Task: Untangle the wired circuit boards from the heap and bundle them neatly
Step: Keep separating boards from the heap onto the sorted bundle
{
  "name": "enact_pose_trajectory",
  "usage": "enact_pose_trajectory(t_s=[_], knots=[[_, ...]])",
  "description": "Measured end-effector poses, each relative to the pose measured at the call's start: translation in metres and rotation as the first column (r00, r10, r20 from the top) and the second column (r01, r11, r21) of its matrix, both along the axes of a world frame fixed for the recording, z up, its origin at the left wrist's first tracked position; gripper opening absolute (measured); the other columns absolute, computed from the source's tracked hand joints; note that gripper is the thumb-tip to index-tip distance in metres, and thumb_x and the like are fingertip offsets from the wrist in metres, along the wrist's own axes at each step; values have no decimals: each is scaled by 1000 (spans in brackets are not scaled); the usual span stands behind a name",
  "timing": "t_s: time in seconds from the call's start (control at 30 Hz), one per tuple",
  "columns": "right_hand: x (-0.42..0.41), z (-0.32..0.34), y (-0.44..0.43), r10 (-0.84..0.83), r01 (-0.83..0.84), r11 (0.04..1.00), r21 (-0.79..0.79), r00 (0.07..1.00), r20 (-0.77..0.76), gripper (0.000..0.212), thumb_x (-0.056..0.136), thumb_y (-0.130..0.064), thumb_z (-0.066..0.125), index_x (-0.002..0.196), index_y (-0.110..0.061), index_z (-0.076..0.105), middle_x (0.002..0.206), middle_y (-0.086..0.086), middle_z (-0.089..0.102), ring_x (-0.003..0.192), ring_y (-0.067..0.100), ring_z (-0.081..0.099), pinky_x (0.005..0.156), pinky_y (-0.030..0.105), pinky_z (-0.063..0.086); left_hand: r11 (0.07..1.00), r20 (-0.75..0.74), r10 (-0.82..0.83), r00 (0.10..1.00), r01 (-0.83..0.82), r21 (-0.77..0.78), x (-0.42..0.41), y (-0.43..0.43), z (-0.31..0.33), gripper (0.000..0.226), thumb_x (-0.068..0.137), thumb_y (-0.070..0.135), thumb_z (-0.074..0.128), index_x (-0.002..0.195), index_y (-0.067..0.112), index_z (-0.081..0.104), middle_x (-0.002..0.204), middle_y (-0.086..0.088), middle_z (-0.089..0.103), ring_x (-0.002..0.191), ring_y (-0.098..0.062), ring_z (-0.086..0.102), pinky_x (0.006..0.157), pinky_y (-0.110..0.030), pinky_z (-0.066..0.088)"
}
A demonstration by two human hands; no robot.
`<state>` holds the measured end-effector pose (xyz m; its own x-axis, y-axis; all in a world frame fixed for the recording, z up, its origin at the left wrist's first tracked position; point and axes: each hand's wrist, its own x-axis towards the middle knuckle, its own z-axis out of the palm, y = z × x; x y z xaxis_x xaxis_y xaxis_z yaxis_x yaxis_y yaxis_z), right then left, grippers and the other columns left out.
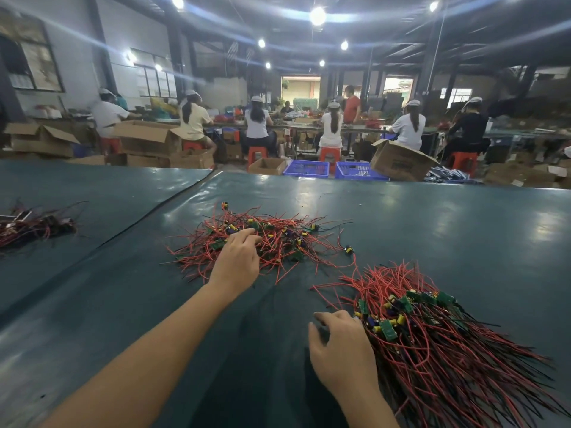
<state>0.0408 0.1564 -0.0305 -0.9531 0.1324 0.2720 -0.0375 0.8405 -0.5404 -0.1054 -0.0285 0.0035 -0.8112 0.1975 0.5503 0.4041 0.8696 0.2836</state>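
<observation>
Heap [278, 239] of red/black wired boards sits mid-worktop [432, 217], loose and tangled, wires splayed in every direction. Left hand [236, 261] reaches forward onto its near-left edge. Fingers [247, 232] are bent down into the wires, index stretched furthest. Can't tell if they pinch a wire or only touch: the tips are lost in the tangle.

Bundle [438, 350] lies near right, apart from the heap. Its green boards [389, 330] with yellow capacitors are grouped at the left end, and the wires fan out roughly parallel toward the lower right. Right hand [340, 353] is palm-down just beside that left end, fingers spread wide and loosely curved, holding nothing. Fingertips are next to the boards; contact unclear.

Far left, on the adjoining worktop section, lies a darker pile [34, 225] of wires. Beyond the far edge are two blue crates [306, 167], with an open cardboard box [398, 162] right beside them. Workers [332, 122] sit on red stools [330, 154], backs to the camera.
</observation>
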Motion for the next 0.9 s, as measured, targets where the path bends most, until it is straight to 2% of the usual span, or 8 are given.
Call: enact_pose_trajectory(t_s=[0.2,0.3,0.37,0.53,0.63,0.7,0.8,0.9], knots=[[-1,-1,1,-6,5,998,62,1000,10,37,99,-44,41,129,-31,57,117,-11,55,109,12,46,96,24,37,903,184,191,964,-99,-419,-26,26,-2,45,98,26,39,143,30,39,156,-17,26,144,-30,23,116,-49,2],[-1,-1,1,-5,5,997,72,1000,9,37,99,-45,41,129,-32,56,118,-13,54,109,10,45,96,24,36,851,271,251,929,-78,-519,-32,33,-9,48,100,30,35,148,31,30,157,-14,24,142,-33,26,114,-53,7],[-2,-2,0,-5,4,997,80,1000,18,37,99,-46,40,130,-33,55,119,-13,53,110,10,44,96,24,36,842,258,270,928,-97,-531,-33,36,-12,45,100,28,37,144,25,37,153,-12,31,138,-33,31,113,-53,12],[-3,-2,0,-8,5,996,90,999,35,38,99,-47,40,131,-34,54,120,-13,53,111,11,43,95,25,34,863,96,215,972,-143,-484,-33,35,-5,21,98,18,45,111,11,58,118,-5,56,112,-25,51,105,-44,27],[-3,-2,-1,-13,9,995,101,999,40,37,98,-47,40,129,-34,55,121,-14,52,112,11,43,95,25,34,947,19,132,991,-121,-299,-29,29,0,20,97,14,44,90,9,62,99,-6,62,95,-25,58,94,-39,34],[-2,-2,-1,-10,6,995,102,999,43,37,98,-48,40,129,-34,55,120,-14,52,112,11,43,95,25,34,996,-9,93,996,-93,6,-24,25,6,25,96,11,46,83,4,66,89,-10,66,84,-28,61,86,-39,42],[-2,-1,-1,-8,3,995,101,999,48,37,98,-47,40,129,-34,54,121,-14,52,112,11,43,96,25,34,928,-33,77,997,-59,367,-11,20,15,22,94,7,52,85,1,72,82,-11,70,70,-20,59,74,-33,48],[-2,0,-2,-6,0,994,106,998,55,37,98,-47,39,129,-34,54,122,-13,52,113,11,42,98,25,34,884,-185,69,980,26,466,11,16,18,15,89,3,59,83,2,73,79,-8,71,70,-16,61,69,-27,46]])
